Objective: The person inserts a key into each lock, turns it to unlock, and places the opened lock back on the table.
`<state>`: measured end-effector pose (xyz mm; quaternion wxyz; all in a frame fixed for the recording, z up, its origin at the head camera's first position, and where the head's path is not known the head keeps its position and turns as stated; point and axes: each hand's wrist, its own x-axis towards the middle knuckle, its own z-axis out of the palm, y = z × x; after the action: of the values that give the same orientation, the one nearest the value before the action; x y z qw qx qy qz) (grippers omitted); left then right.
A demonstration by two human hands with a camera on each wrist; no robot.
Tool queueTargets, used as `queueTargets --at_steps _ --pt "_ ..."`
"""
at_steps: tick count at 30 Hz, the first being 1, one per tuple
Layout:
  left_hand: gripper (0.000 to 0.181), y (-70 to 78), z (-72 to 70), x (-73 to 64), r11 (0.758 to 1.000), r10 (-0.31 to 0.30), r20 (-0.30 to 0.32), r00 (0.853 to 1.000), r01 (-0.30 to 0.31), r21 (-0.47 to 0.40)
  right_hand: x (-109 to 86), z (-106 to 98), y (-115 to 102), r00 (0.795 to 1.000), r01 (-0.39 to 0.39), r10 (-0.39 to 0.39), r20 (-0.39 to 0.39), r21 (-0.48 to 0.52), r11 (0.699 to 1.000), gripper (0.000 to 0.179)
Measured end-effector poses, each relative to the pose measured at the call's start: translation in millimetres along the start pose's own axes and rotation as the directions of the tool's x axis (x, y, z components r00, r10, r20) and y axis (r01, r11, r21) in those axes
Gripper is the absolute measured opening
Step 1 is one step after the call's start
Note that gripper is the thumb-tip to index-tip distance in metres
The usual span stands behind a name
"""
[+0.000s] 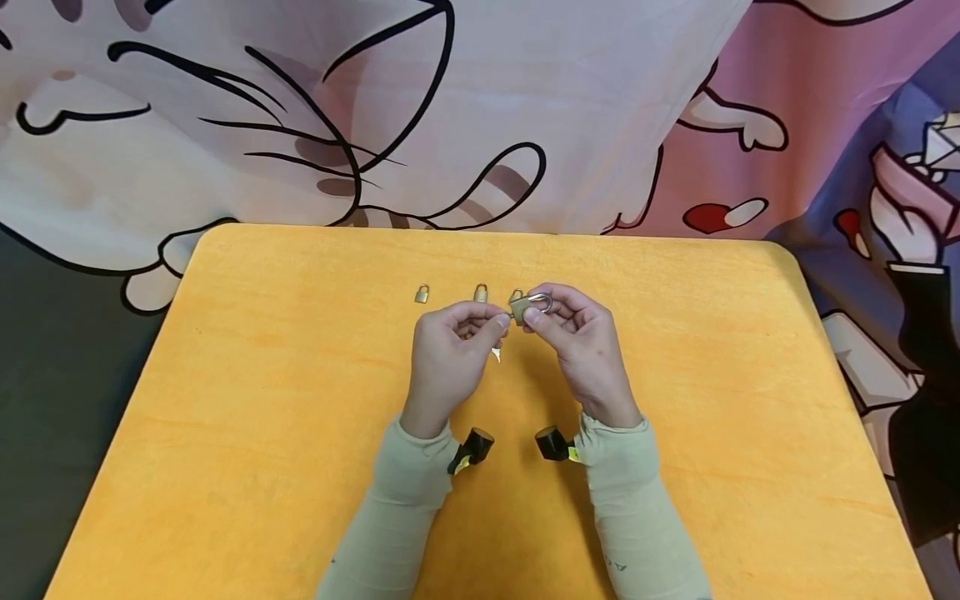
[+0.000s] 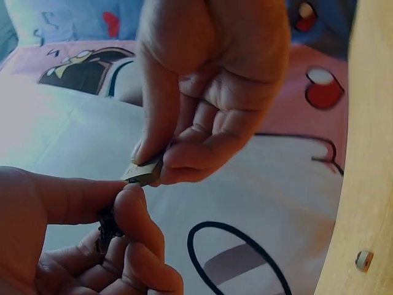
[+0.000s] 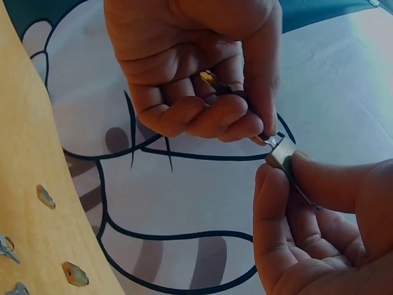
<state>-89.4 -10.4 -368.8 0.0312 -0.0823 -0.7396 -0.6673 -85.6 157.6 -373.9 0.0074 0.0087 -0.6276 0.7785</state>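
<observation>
A brass padlock (image 1: 519, 311) with a silver shackle is pinched between the thumb and fingers of my right hand (image 1: 583, 354). Its shackle points right, its bottom end toward the other hand. My left hand (image 1: 456, 358) pinches a key (image 3: 268, 141) between thumb and forefinger, its tip at the padlock's bottom end. How deep the key sits in the lock cannot be told. More keys (image 2: 108, 230) dangle beneath the left fingers, one visible as a small silver key (image 1: 496, 354) in the head view. Both hands are raised above the table.
On the yellow table (image 1: 300, 400), a small brass padlock (image 1: 422, 294) stands left of a larger one (image 1: 481, 292). Another padlock (image 1: 516, 295) is partly hidden behind the held one. Loose keys (image 3: 6, 249) lie on the table in the right wrist view. A printed cloth (image 1: 600, 108) hangs behind.
</observation>
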Motion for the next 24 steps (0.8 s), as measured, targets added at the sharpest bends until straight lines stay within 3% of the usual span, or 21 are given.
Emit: queueTargets --at_steps 4,8,17,24 --pt "0.008 -0.9 -0.5 0.2 1.000 0.000 0.013 1.000 -0.001 0.012 0.1 -1.1 0.1 1.000 0.000 0.000 0.007 -0.008 1.000 0.023" --pt "0.008 -1.9 -0.8 -0.5 0.996 0.042 0.020 0.999 -0.043 0.080 0.7 -1.6 0.3 1.000 0.009 -0.009 0.004 0.001 1.000 0.026" --pt "0.006 -3.3 -2.5 0.3 0.953 0.201 0.029 0.979 -0.203 0.224 1.6 -0.7 0.9 1.000 0.003 -0.003 -0.012 -0.019 1.000 0.019" --pt "0.006 -4.0 -3.7 0.5 0.933 0.246 0.045 0.968 -0.249 0.259 1.7 -1.2 0.8 1.000 0.005 -0.005 -0.017 -0.028 1.000 0.017"
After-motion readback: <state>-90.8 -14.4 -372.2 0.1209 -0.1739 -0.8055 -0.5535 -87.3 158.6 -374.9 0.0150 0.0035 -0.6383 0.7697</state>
